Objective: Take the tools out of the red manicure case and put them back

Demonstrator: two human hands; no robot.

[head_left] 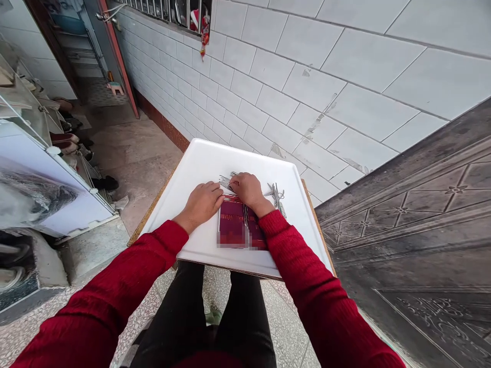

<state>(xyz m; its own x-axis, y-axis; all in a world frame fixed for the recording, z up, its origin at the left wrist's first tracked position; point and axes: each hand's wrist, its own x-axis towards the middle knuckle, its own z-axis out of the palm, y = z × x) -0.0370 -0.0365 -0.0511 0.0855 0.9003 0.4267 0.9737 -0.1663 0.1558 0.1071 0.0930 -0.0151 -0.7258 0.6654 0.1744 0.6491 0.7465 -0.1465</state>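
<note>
On the white tabletop lies a flat dark-purple and red packet, its lower part blurred. My left hand is at the packet's upper left corner, fingers together and bent; what they hold, if anything, is too small to make out. Beyond the packet's top edge, my right hand is closed, with its fingertips at several thin silvery metal pieces. Its fingers hide what is in them. Slim metal tools lie along the packet under my right wrist. Right of that wrist sits a small pile of metal tools.
A white tiled wall rises behind the table, and a dark carved panel stands close on the right. To the left are a white cabinet and shoes on the floor. A red-edged door stands farther back.
</note>
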